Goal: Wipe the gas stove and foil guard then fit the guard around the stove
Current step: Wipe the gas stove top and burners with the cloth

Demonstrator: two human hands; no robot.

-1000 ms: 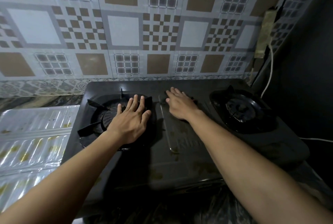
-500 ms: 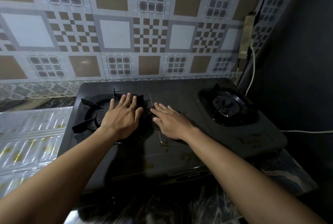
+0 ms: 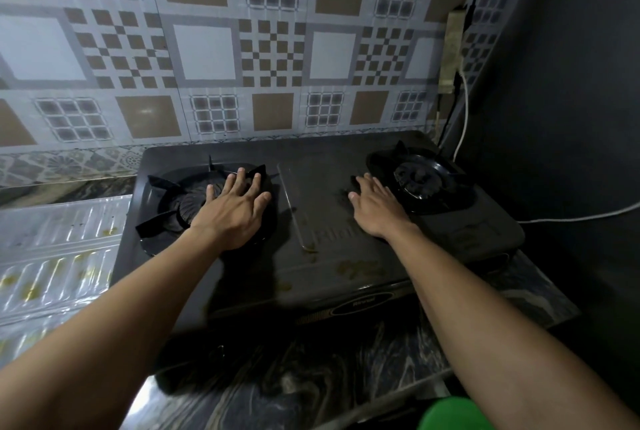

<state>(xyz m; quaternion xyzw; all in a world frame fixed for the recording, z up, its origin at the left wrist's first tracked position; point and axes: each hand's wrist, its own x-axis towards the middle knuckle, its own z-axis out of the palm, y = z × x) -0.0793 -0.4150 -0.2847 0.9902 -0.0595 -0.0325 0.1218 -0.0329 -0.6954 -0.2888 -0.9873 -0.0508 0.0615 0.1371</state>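
On the gas stove (image 3: 311, 222), left hand (image 3: 235, 211) and right hand (image 3: 375, 208) lie flat, fingers spread; front badge lettering unreadable.

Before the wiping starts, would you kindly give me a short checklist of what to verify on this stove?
1. Cloth in hand: not ok; left hand and right hand lie flat and empty on the stove.
2. Burners off: ok, no flame at the left burner or right burner.
3. Stove top clean: not ok; yellowish stains near the front edge.
4. Foil guard clean: not ok; yellow spots, lying flat left of the stove.
5. Guard fitted: not ok.
6. White cable clear of the stove: cannot tell.
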